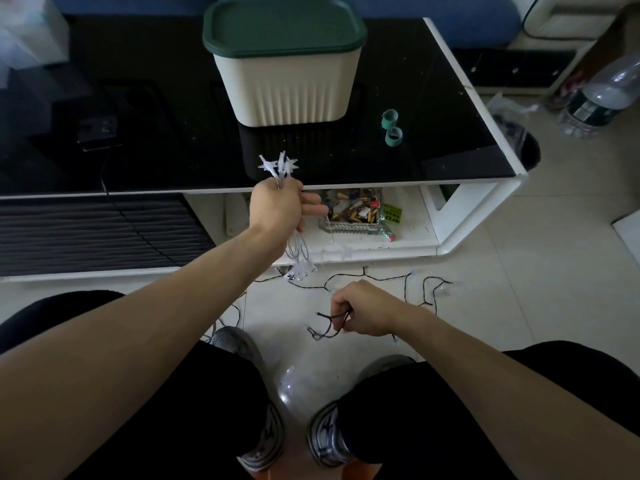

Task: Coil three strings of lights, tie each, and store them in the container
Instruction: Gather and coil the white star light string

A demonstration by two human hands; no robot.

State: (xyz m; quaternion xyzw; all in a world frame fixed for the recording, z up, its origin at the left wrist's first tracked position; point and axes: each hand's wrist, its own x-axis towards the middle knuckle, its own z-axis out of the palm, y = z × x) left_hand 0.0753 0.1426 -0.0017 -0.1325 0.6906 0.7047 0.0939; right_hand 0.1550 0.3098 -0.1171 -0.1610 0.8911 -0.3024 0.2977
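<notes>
My left hand [277,207] grips a bundle of clear-wired star lights [278,166]; white stars stick up above the fist and wire loops hang below it. Lower down, my right hand [363,311] pinches a black-wired light string [398,278] that trails over the tiled floor to the right and back under the table edge. The cream ribbed container [291,91] with its dark green lid [284,27] on stands at the back of the black glass table top. Two green tape rolls [391,128] lie to its right.
The low table has a white frame [485,109] and a lower shelf holding a glass tray of small items [353,211]. A plastic bottle [602,95] lies on the floor at right. My knees and shoes fill the bottom of the view.
</notes>
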